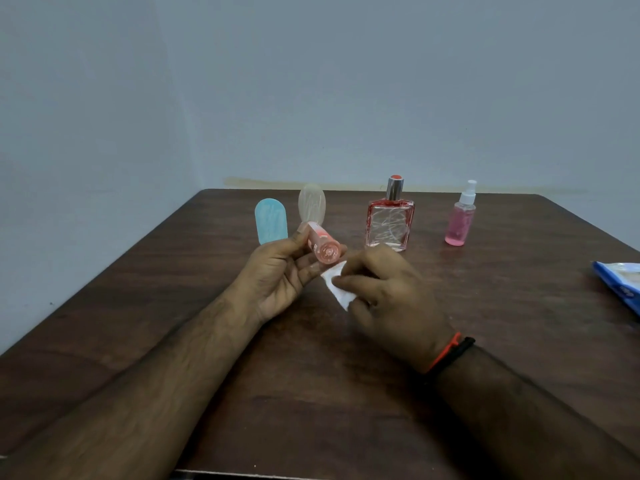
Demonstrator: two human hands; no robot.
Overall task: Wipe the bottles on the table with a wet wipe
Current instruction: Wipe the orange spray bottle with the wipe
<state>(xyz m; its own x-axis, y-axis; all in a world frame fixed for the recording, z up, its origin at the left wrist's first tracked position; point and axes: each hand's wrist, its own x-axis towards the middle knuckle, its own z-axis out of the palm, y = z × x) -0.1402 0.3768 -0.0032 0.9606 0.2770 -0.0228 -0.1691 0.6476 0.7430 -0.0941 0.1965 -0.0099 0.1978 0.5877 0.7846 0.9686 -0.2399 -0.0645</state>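
Observation:
My left hand [277, 275] grips a small pink bottle [322, 247] above the table, tilted so its round base faces me. Just right of it, my right hand [384, 292] pinches a folded white wet wipe [337, 289], whose upper corner lies close under the bottle's base. Standing behind are a flat blue bottle [271, 221], a pale clear oval bottle [311, 206], a square red perfume bottle [390, 220] with a silver cap, and a pink spray bottle [460, 216].
The dark wooden table [311, 393] meets a pale wall at its far edge. A blue and white wipes packet [620, 285] lies at the right edge of the view. Both forearms stretch over the table's near half.

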